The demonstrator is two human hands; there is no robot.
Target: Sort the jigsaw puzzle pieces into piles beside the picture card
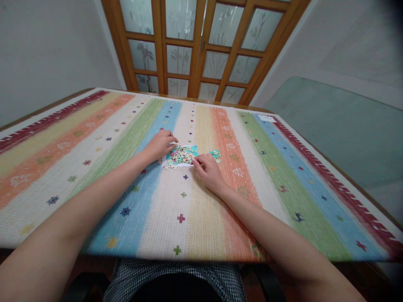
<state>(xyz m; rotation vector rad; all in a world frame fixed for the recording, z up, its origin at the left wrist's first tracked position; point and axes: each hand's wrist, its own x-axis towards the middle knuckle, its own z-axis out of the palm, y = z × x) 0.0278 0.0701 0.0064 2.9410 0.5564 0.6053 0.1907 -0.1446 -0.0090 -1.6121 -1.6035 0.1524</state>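
Observation:
A heap of small jigsaw puzzle pieces (181, 155) lies on a white-edged sheet with a turquoise picture (194, 148) in the middle of the table. My left hand (160, 144) is at the heap's left side, fingers bent and a little apart, with nothing visible between them. My right hand (208, 171) rests at the sheet's near right corner. Its thumb and forefinger are pinched together beside the pieces, and whatever is between them is too small to make out. Just beyond that hand sits a small cluster of turquoise puzzle pieces (215, 155). Pale loose pieces (170, 166) lie along the sheet's near left edge.
A striped tablecloth (166, 214) covers the big table. A white slip of paper (267, 118) lies toward the far right. Beyond the table stand wooden doors with glass panes (195, 46). A pale green board (333, 126) leans at the right wall.

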